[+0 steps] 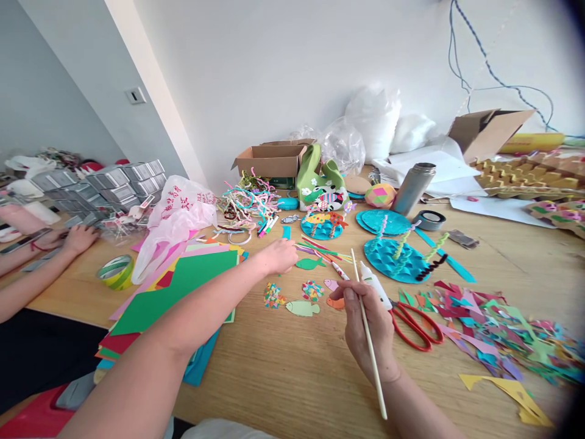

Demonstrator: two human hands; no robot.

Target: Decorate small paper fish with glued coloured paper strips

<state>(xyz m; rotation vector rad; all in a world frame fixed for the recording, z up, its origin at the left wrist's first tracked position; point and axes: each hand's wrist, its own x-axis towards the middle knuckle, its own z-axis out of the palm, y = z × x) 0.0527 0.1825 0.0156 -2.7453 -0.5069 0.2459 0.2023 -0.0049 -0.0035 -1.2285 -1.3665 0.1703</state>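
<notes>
My right hand (369,326) is closed around a thin pale wooden stick (369,341), slanting up across the palm. Stretched forward, my left hand (280,256) has its fingers bent together by narrow coloured paper strips (322,249); whatever they pinch is hidden. A green paper fish (309,263) lies just below it. Nearer me are a light green paper fish (302,308), an orange one (336,303) and a pink one (331,284), partly behind my right hand. Small piles of paper bits (274,295) lie beside them. A white glue bottle (375,285) and red-handled scissors (418,326) adjoin my right hand.
Coloured paper sheets (183,292) lie under my left forearm. Blue egg-tray pieces (397,259), a metal flask (414,188) and pipe cleaners (251,198) stand behind. Paper scraps (516,335) cover the right side. Another person's hand (81,238) rests at far left.
</notes>
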